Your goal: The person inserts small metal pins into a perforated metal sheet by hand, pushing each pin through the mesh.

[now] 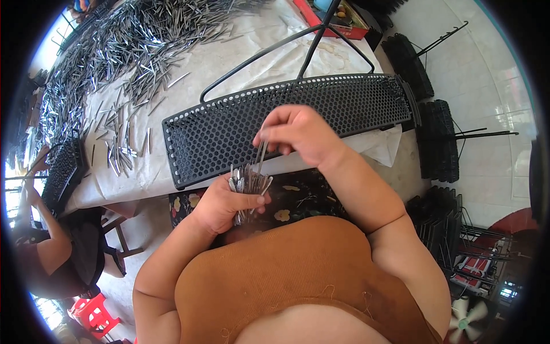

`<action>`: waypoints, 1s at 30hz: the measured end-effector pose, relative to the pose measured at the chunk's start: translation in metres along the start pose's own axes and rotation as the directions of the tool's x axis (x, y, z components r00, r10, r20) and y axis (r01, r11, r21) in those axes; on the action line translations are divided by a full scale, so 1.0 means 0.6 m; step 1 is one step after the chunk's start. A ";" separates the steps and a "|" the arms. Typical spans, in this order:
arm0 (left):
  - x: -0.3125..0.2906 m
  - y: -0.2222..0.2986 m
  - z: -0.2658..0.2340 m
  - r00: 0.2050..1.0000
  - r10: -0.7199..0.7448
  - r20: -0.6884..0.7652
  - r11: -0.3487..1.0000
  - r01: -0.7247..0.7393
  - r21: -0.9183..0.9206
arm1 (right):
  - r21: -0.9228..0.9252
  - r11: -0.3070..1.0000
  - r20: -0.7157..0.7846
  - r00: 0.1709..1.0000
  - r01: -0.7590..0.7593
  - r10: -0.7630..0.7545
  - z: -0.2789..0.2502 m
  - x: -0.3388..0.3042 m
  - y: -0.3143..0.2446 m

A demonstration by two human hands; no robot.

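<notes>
My left hand (pixel 223 205) is closed around an upright bundle of thin metal strips (pixel 245 181), just off the table's near edge. Above it, my right hand (pixel 301 136) pinches a thin metal strip (pixel 262 153) that points down toward the bundle; whether it is one strip or two is hard to tell. Behind both hands a long black perforated panel (pixel 212 135) lies across the table, with a black bent-rod frame (pixel 310 54) rising from its far side. My fingers hide part of the bundle.
A large heap of loose metal strips (pixel 143 49) covers the table's far left, with several scattered nearer. White sheeting (pixel 189 80) covers the table. Another person's arm (pixel 48 221) is by a second black panel (pixel 63 172) at left. Black racks (pixel 438 140) stand at right, near a fan (pixel 467 320).
</notes>
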State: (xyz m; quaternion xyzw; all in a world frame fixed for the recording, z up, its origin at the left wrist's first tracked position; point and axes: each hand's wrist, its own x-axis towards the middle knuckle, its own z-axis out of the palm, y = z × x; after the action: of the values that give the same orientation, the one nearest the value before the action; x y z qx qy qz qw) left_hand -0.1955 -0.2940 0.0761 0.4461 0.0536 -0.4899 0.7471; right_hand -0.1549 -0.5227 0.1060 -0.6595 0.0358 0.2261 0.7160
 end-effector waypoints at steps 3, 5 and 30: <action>-0.003 0.002 0.006 1.000 0.011 -0.020 1.000 -0.011 0.006 | 0.120 0.988 -0.094 0.991 0.101 -0.090 -0.051 0.021 0.003; -0.003 0.002 0.005 0.999 0.001 -0.034 1.000 -0.001 -0.012 | -0.272 0.907 -0.423 0.807 0.321 -0.412 -0.071 0.034 0.002; 0.002 0.004 0.004 1.000 -0.009 -0.017 1.000 0.009 -0.030 | -0.952 0.175 -0.034 0.483 0.250 -0.875 -0.133 0.065 0.025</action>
State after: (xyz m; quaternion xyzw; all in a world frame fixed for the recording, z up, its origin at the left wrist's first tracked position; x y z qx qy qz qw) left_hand -0.1942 -0.2961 0.0783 0.4389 0.0693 -0.4886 0.7509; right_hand -0.1057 -0.5882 0.0683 -0.9055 -0.1300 -0.3169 0.2506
